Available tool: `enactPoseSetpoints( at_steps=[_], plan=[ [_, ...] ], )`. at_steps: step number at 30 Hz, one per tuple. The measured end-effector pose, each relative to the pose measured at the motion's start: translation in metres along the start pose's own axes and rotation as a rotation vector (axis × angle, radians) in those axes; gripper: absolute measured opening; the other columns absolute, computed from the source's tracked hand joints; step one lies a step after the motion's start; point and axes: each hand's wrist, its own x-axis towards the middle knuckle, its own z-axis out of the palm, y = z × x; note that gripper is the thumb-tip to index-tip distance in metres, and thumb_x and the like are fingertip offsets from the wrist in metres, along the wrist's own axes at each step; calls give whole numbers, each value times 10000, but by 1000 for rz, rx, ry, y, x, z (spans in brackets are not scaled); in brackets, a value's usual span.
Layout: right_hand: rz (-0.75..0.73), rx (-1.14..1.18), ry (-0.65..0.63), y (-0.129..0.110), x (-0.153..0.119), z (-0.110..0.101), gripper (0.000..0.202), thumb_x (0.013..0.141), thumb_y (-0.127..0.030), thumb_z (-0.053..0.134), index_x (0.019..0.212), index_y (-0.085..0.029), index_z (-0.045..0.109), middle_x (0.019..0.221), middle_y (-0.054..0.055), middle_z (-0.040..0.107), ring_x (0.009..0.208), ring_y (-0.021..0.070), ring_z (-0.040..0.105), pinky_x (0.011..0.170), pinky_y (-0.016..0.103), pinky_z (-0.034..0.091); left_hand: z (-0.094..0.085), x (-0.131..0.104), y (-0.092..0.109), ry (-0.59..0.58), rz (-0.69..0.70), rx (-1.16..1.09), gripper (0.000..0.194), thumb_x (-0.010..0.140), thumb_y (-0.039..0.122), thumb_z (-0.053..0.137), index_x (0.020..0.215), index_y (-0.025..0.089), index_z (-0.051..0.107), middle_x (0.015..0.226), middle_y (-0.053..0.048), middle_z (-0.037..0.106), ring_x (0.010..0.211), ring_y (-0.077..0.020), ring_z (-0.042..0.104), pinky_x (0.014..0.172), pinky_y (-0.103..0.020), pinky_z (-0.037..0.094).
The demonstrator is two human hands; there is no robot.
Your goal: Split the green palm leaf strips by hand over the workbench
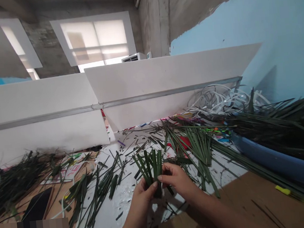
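Note:
Above the littered white tabletop (130,198), my left hand (145,192) pinches a fan of green leaf strips (153,164) between thumb and fingers. The strips stand upright and spread at the top. From the other side, my right hand (172,176) grips the same strips near their base, thumb and forefinger pressed together. Both hands almost touch each other there. Just right of them lies a larger bundle of green leaf strips (202,145). Cut strips (99,190) are scattered to the left. The lower ends of the held strips are partly hidden by my fingers.
A blue basin (274,156) heaped with long dark leaves stands at the right. Coiled white straps (215,99) lie behind it. At left are a dark phone (38,203) and a pile of leaves (18,177). White panels (164,73) border the back. Brown cardboard (244,205) covers the front right.

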Motion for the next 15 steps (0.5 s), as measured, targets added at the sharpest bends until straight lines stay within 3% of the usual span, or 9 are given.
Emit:
enactPoseSetpoints(
  at_steps=[9, 15],
  plan=[
    [27, 83, -27, -4, -2, 2, 250, 649, -337, 754, 665, -190, 553, 623, -42, 554, 592, 139, 526, 615, 288, 439, 5, -7, 7, 25, 32, 9, 410, 620, 350, 850, 945, 145, 707, 901, -94, 737, 751, -204, 653, 667, -278, 488],
    [-52, 19, -13, -1, -1, 2, 254, 661, -330, 756, 669, -185, 547, 614, -46, 536, 594, 125, 485, 595, 262, 391, 5, -5, 9, 44, 26, 8, 455, 598, 368, 864, 968, 146, 718, 944, -107, 747, 775, -215, 663, 668, -278, 501]
  ],
)
